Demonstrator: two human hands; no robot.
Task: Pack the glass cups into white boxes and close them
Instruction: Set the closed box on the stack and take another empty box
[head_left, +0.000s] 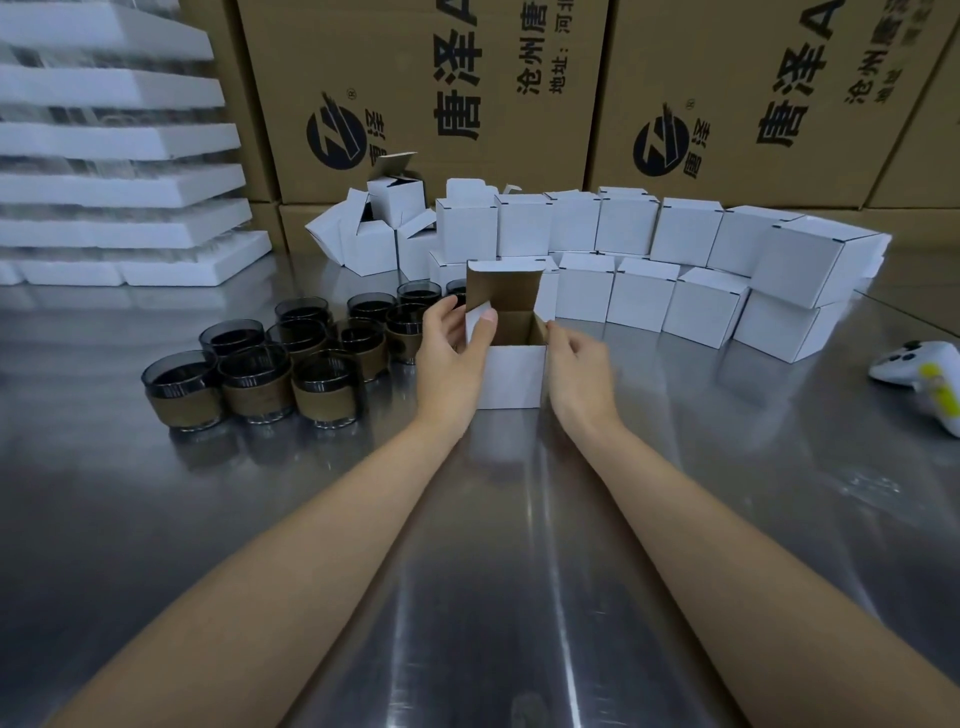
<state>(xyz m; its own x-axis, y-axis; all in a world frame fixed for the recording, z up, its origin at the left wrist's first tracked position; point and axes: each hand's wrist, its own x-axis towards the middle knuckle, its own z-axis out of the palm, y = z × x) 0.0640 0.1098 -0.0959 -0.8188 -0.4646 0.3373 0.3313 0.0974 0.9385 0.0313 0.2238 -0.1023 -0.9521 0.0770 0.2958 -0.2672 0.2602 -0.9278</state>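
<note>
The open white box (513, 375) stands on the table (519, 519), with the glass cups (260, 374) near its left. The left hand (451, 356) pinches its left flap, and the right hand (577, 364) seems to pinch the right rim. Too hard a squeeze may crease the thin card, and then the lid closes badly.

Reflective stainless-steel table (493, 571) spans the foreground. Large brown cartons (415, 104) with black printing stand stacked along the rear. White foam trays (119, 140) are stacked at left; a white controller (922, 364) lies at right.
</note>
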